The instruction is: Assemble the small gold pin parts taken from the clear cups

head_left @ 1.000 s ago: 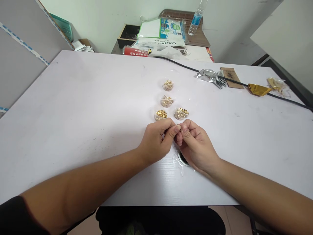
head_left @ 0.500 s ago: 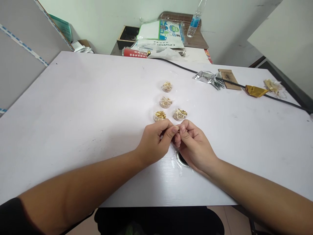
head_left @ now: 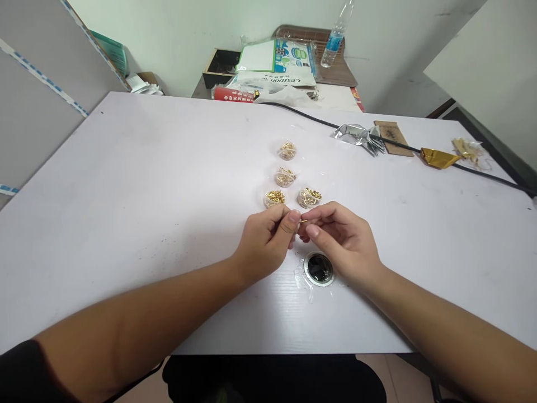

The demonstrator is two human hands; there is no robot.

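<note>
Between thumb and forefinger, my left hand (head_left: 272, 235) pinches a tiny gold-coloured metal pin (head_left: 302, 221), whose end points right. My right hand (head_left: 346, 235) is beside it with thumb and forefinger parted around the pin's free end; whether a fingertip touches it I cannot tell. Just beyond the hands are small clear cups of gold pins: a left near cup (head_left: 274, 197), a right near cup (head_left: 309, 196), a middle cup (head_left: 285, 177) and a far cup (head_left: 287, 150). Below my right hand lies a round black disc with a pale rim (head_left: 319, 269), on clear film.
A black cable (head_left: 310, 116) crosses the back right of the white table (head_left: 126, 184). Along it lie silver foil (head_left: 356, 134), a cardboard piece (head_left: 393, 138) and gold foil (head_left: 439, 158). Behind stand a water bottle (head_left: 334, 42) and a dark box (head_left: 220, 68).
My right thumb and forefinger have parted and drawn slightly right, baring the pin's end and the black disc. My left hand keeps its pinch in nearly the same place.
</note>
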